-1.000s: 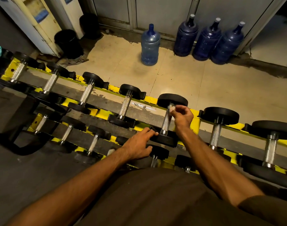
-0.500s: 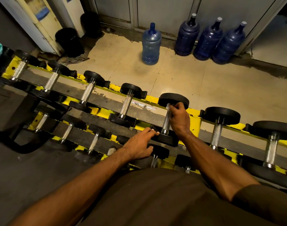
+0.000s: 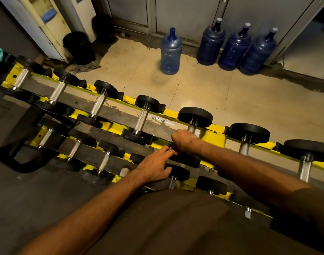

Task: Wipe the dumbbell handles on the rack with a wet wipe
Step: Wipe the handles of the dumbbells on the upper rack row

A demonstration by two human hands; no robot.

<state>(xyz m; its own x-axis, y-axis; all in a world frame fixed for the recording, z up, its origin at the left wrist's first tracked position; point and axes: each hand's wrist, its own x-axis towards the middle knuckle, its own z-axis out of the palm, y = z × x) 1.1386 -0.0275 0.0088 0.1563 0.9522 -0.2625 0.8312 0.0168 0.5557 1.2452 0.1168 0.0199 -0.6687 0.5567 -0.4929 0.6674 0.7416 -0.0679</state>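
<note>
The right hand [image 3: 184, 140] curls round the silver steel dumbbell handle [image 3: 191, 128]; the left hand [image 3: 154, 167] rests, fingers nearly straight, on its black round head [image 3: 187, 160].

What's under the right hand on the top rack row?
The right hand wraps a dumbbell handle; only a short bare stretch shows above the fist. Any wipe inside the grip is hidden.
</note>
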